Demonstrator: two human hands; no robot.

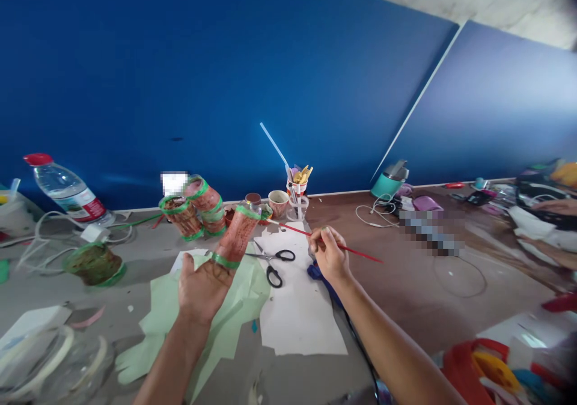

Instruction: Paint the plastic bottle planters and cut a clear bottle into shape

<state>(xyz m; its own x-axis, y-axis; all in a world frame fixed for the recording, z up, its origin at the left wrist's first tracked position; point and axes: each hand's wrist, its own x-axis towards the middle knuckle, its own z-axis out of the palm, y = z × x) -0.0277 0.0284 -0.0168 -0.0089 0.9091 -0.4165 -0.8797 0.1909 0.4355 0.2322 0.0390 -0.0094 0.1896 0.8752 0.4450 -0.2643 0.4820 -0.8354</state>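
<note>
A reddish-brown tube with green bands at both ends (237, 237) stands tilted on my left hand (202, 288), whose palm faces up with the thumb apart and the other fingers inside or behind the tube. My right hand (330, 252) pinches a thin red brush (360, 253), its tip pointing left toward the tube's upper end. Beyond my left hand stand more banded tubes, one brown (184, 220) and one reddish (206, 197). Black-handled scissors (274, 264) lie open on white paper (300, 318) between my hands.
Green paper (243, 297) lies under my left hand. A water bottle (74, 191) and a short mossy tube (94, 264) are at left. Small cups (278, 200) and a tool cup (297, 185) stand behind; a teal container (386, 184) is right. Another person's hand shows at far right.
</note>
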